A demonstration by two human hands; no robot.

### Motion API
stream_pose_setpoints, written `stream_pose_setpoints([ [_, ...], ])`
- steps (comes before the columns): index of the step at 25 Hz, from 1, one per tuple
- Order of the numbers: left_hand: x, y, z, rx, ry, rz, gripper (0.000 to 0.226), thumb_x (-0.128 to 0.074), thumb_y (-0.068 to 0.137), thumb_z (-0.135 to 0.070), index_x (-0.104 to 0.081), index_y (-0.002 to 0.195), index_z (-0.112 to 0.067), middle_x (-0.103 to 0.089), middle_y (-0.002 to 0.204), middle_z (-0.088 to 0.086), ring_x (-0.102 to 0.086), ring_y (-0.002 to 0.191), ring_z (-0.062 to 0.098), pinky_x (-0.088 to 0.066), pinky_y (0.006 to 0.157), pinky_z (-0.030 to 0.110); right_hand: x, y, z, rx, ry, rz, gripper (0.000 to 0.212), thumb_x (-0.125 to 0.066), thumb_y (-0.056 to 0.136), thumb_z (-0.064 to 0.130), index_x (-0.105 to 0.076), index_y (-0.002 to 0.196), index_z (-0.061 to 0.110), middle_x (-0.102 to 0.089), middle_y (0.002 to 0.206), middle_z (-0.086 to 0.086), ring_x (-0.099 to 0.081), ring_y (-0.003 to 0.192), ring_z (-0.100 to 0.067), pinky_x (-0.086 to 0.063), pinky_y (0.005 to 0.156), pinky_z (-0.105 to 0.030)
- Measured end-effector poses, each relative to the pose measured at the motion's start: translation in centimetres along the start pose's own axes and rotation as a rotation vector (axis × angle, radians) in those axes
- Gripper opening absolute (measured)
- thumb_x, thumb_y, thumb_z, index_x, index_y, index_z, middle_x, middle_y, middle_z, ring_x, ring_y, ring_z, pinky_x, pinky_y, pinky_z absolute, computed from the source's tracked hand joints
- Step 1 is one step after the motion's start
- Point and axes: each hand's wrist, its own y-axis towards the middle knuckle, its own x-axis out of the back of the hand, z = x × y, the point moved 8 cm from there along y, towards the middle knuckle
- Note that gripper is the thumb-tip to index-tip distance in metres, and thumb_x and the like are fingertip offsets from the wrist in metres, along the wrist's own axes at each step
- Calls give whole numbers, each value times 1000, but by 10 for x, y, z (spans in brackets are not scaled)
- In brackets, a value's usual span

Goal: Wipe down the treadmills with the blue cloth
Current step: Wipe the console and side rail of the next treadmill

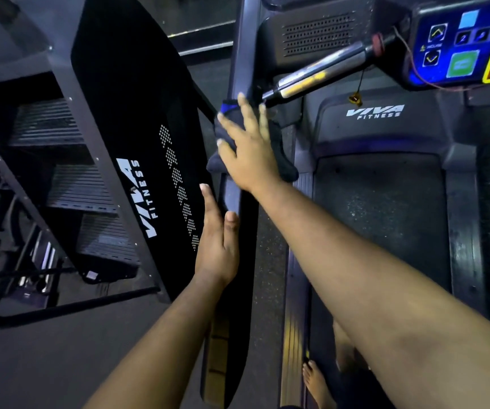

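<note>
Right-hand grip (248,143) presses flat, fingers straight, on the blue cloth (282,160) against the treadmill upright (242,54). Left hand (218,240), fingers relaxed, rests below it on that post.

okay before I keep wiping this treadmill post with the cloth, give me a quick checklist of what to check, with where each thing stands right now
1. Blue cloth under the right hand, flat against the treadmill upright: ok.
2. Right hand's grip on the cloth: fingers are spread and pressing, not curled round it, and part of the cloth hangs loose below the palm: not ok for a long stroke.
3. Left hand resting lower on the same rail, clear of the cloth: ok.
4. Chrome handlebar just to the right of the cloth, close to the fingertips: watch it, ok for now.
5. Red safety cord dangling from the console: apart from the cloth, ok.
6. Whether the surface is clean yet: cannot tell.
</note>
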Motion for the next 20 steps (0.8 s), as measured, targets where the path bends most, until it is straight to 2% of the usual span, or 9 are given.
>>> stream_pose_setpoints([
  [3, 8, -1, 8, -18, -147, -80, 97, -15, 87, -81, 20, 154, -21, 21, 159, -13, 11, 145, -12, -4, 115, 7, -17, -59, 0, 144, -17, 88, 50, -48, 89, 41, -59, 135, 27, -21, 165, 0, 3, 152, -37, -29, 108, -72],
  [5, 12, -2, 16, -17, -198, -131, 97, -15, 88, -80, 18, 154, -17, 17, 163, -4, 7, 152, 5, -4, 123, 23, -12, -35, 0, 172, -102, 144, 49, -47, 90, 43, -58, 137, 30, -21, 165, 0, 4, 152, -40, -26, 112, -69],
  [8, 15, -8, 24, 41, -227, -181, 77, -16, 99, -58, 7, 157, -13, 8, 166, 2, 3, 152, 10, -3, 124, 29, -2, 9, 1, -28, -214, 135, 51, -50, 95, 39, -46, 145, 36, -5, 167, 5, 7, 151, -42, -24, 117, -61],
  [10, 18, -28, 30, 69, -264, -200, 68, -19, 102, -47, 1, 157, -12, 3, 167, 2, 1, 152, 10, -3, 124, 27, -10, -11, 3, -77, -206, 114, 51, -50, 95, 35, -45, 146, 35, -3, 167, 6, 5, 151, -42, -20, 119, -55],
  [12, 19, -63, 43, 62, -256, -190, 67, -21, 102, -45, -2, 157, -11, 0, 166, 3, -1, 152, 11, -4, 123, 27, -20, -68, 12, -7, -189, 94, 50, -52, 96, 32, -48, 146, 30, -8, 167, 0, 2, 150, -45, -11, 121, -50],
  [15, 14, -126, 73, 84, -206, -126, 74, -21, 98, -52, -2, 157, -12, -1, 166, 1, 0, 151, 6, -4, 124, 29, -31, -171, 21, 23, -91, 125, 50, -52, 97, 32, -46, 146, 29, -9, 166, 1, 5, 151, -42, -13, 120, -56],
  [17, 14, -172, 87, 134, -243, -83, 84, -20, 93, -66, -2, 157, -16, 0, 166, -3, 0, 148, 1, -6, 124, 29, -40, -239, 36, 37, -53, 162, 52, -49, 99, 35, -40, 150, 31, -3, 166, 4, 8, 151, -39, -13, 120, -55],
  [19, 11, -211, 94, 201, -327, -19, 102, -20, 83, -84, -1, 158, -17, 1, 165, -6, -1, 148, 2, -8, 124, 30, -47, -303, 45, 28, -13, 205, 55, -45, 102, 36, -29, 155, 33, 8, 166, 6, 11, 152, -34, -9, 121, -48],
  [20, 9, -229, 98, 243, -328, 26, 107, -21, 80, -86, -1, 158, -16, 1, 165, -4, -2, 149, 5, -8, 123, 30, -48, -330, 45, -5, 14, 226, 57, -42, 104, 37, -21, 156, 36, 15, 166, 8, 12, 153, -31, -9, 120, -44],
])
